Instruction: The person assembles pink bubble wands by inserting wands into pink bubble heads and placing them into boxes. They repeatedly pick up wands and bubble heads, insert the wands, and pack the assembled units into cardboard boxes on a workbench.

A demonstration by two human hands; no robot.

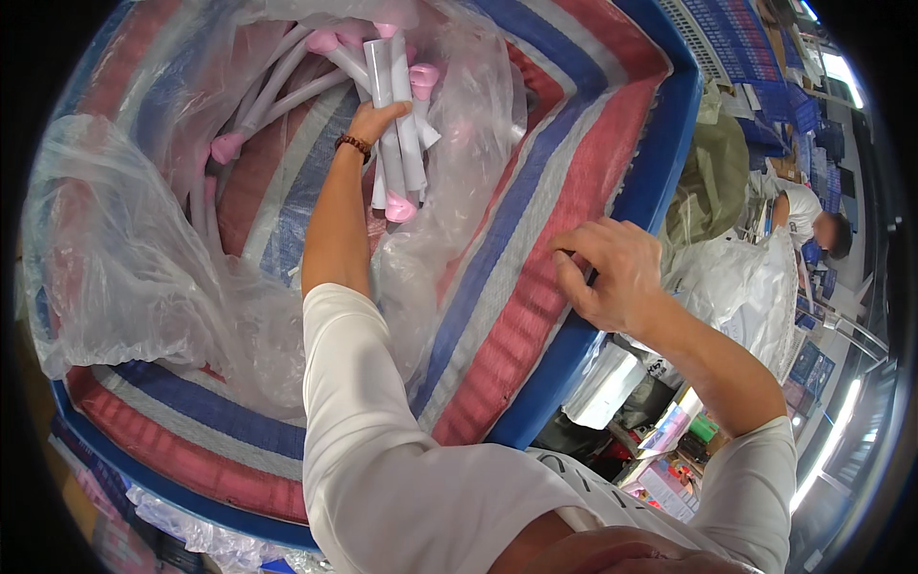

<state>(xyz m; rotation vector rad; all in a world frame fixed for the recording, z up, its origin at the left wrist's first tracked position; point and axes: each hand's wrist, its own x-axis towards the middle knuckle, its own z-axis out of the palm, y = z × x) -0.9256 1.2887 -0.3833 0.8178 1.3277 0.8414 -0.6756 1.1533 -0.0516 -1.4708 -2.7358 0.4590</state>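
My left hand (pixel 376 122), with a beaded bracelet at the wrist, is closed round a bunch of pale white tubes (pixel 380 72). Pink fittings (pixel 401 208) sit on some tube ends. The tubes lie within a clear plastic bag (pixel 143 249) that lines a large blue bin (pixel 564 378), over a red, blue and grey striped woven sheet (pixel 497 316). More tubes (pixel 277 100) with pink fittings lean deeper in the bag, left of my hand. My right hand (pixel 617 273) is over the sheet and bin rim at the right, fingers loosely bent, thumb apart, holding nothing visible.
Beyond the bin's right side are an olive sack (pixel 710 177), white plastic bags (pixel 732 287) and blue crates (pixel 722 38). A person in a white top (pixel 803 206) is at the far right. Crumpled clear plastic (pixel 206 526) lies outside the bin's near left side.
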